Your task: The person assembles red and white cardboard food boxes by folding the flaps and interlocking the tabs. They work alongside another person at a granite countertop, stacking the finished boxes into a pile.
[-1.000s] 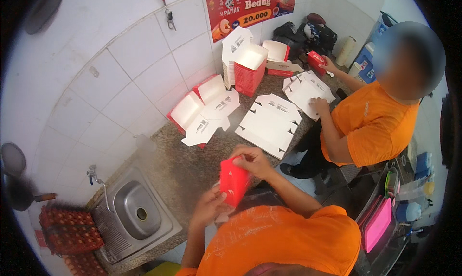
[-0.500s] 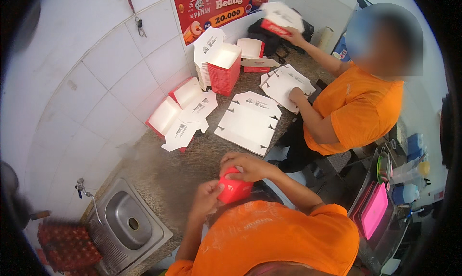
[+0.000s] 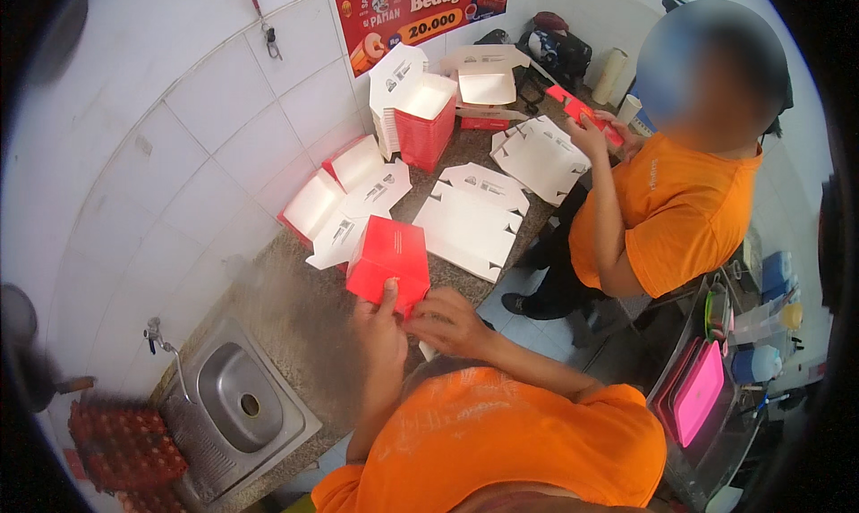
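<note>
In front of me, over the counter [image 3: 300,285], I hold a red cardboard food box [image 3: 392,249], its printed outer side facing up. My left hand [image 3: 381,334] grips its near edge with the thumb on top. The fingers of my right hand [image 3: 455,323] are closed at its lower right corner. Just beyond are open folded boxes [image 3: 313,211] with white insides. Flat white carton blanks [image 3: 470,231] lie stacked to their right. Farther back stands a tall stack of nested red boxes [image 3: 423,137].
A co-worker in an orange shirt [image 3: 667,209] stands at the right, holding a red carton [image 3: 573,109] in both hands. More blanks [image 3: 541,160] lie before them. At the left is a steel sink [image 3: 300,423] with a tap [image 3: 161,339]; pink trays [image 3: 698,392] stand at the right.
My hands have pushed the red box forward and left, and it now shows a wider face. The co-worker's carton has come down from the back and is held in both hands.
</note>
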`<state>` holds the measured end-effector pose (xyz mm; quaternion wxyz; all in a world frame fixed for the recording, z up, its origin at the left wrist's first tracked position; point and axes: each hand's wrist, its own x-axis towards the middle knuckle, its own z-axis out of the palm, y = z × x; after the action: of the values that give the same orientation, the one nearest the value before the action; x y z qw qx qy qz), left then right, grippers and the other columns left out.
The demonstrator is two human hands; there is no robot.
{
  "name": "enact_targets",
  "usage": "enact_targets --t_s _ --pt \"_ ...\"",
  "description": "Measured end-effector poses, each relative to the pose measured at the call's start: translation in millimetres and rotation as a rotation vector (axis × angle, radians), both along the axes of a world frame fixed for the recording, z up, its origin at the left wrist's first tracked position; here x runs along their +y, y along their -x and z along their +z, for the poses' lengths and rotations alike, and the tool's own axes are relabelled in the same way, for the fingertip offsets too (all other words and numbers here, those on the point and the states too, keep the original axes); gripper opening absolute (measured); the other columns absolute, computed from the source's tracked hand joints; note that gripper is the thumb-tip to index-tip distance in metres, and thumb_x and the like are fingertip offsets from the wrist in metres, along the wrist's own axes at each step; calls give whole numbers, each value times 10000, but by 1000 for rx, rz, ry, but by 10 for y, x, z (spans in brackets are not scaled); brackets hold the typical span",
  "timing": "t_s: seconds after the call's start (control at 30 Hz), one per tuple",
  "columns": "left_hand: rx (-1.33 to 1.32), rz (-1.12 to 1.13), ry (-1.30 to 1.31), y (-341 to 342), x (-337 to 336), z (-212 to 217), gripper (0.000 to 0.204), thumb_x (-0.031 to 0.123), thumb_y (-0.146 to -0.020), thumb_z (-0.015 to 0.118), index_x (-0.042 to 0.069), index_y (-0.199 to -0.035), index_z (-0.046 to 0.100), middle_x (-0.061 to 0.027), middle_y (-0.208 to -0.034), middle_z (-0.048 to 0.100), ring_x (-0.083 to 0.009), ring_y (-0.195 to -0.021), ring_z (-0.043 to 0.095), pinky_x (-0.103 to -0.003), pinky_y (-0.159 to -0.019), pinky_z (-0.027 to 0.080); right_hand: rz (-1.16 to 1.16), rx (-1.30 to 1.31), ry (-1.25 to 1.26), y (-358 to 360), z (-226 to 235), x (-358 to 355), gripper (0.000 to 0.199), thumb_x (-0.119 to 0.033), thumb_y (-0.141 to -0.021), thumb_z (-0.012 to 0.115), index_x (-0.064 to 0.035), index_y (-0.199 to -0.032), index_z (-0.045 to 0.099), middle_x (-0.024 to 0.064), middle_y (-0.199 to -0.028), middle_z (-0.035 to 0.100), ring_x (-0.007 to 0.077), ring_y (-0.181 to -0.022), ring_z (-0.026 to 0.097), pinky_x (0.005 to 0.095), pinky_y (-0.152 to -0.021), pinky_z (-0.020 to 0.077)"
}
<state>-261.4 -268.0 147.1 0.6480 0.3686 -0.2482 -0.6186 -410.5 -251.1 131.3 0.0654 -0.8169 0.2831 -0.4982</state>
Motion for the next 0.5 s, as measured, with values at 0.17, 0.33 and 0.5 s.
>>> enact_targets --t_s 0.17,0.33,0.5 --pt "-127 162 129 55 84 -166 244 188 -1084 538 -21 -1178 622 -93 -1089 691 -132 -923 652 -280 -793 526 -74 -78 -60 -72 163 -223 426 -122 -743 844 -67 -1148 727 90 -1076 689 310 -1033 662 404 -881 554" --pt "-561 59 220 -355 83 -356 326 283 -1114 473 -8 -1108 620 -70 -1012 672 -100 -884 634 -261 -782 515 49 -97 -156 -112 186 -331 379 -125 -772 831 -21 -1120 725 123 -1140 699 313 -1057 677 405 -898 575" --pt "-257 161 141 -173 59 -189 348 309 -1115 463 3 -1084 626 -36 -944 654 -89 -782 612 -255 -700 499 84 -3 -27 -255 98 -350 285 -82 -743 836 -16 -1001 735 127 -1128 712 309 -1022 694 395 -909 568"
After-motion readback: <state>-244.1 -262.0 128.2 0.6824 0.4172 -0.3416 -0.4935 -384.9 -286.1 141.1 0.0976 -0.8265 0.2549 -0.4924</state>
